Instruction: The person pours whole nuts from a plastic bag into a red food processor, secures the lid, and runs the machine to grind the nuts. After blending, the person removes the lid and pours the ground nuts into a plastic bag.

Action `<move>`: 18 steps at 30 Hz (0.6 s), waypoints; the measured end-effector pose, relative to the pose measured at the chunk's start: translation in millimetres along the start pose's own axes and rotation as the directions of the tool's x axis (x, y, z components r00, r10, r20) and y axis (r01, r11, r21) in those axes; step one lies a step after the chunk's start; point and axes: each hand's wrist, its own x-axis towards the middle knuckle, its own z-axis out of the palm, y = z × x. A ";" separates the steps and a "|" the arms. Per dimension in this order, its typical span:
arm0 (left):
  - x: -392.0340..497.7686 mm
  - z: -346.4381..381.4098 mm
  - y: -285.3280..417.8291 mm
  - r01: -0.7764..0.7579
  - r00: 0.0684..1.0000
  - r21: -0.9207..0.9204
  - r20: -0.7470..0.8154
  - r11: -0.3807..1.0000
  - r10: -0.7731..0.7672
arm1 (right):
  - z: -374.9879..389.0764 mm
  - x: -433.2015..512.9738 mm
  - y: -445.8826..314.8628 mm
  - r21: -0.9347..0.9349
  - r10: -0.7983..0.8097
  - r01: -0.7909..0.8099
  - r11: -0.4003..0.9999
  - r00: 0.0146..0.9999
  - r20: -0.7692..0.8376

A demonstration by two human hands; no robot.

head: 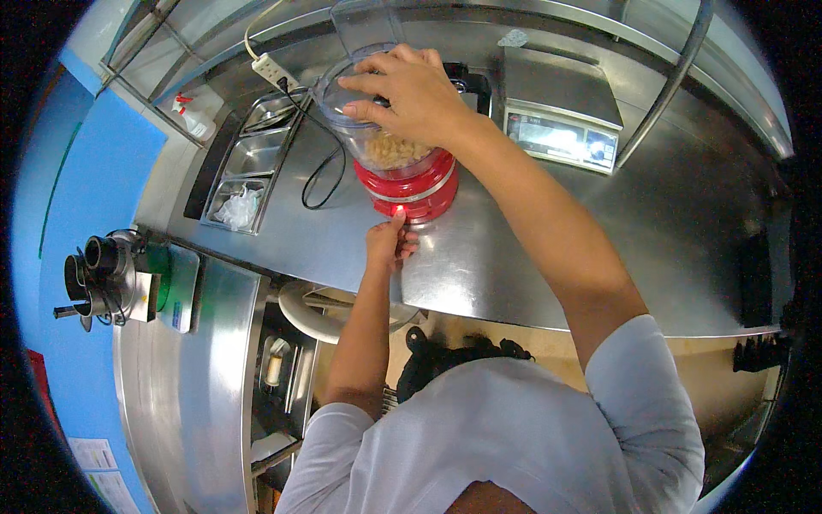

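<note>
A food processor with a red base [411, 183] stands on the steel worktop. Pale, light-brown pieces [393, 151] lie in its clear bowl [353, 138]. Across the top of the clear lid [331, 96] spreads my right hand [411, 90], fingers apart and touching it. A clear plastic part [366, 29] rises behind the lid. My left hand [388, 241] is at the front of the base, its thumb against a control that glows red [399, 211]. The other left fingers are loosely curled and hold nothing.
To the right is a digital scale [559, 109] with a steel platform. A black cord [311, 186] loops left of the processor, up to a power strip [275, 70]. Steel pans [253, 154] line the left side, one with a plastic bag [239, 209]. A metal post [664, 96] stands beside the scale.
</note>
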 end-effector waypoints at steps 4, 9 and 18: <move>1.9 -1.9 -4.6 -0.007 1.000 0.012 -0.004 1.000 0.007 | -0.6 0.7 -1.9 0.028 0.030 -0.031 0.999 0.999 0.024; -3.3 4.4 -0.5 -0.008 0.999 0.031 -0.038 0.999 0.010 | 3.6 -1.4 2.9 0.038 0.019 -0.018 0.999 1.000 -0.015; -6.1 4.4 -0.2 -0.039 0.997 0.083 -0.058 0.996 0.044 | 5.1 -0.8 0.6 0.060 0.030 -0.028 0.998 0.999 -0.033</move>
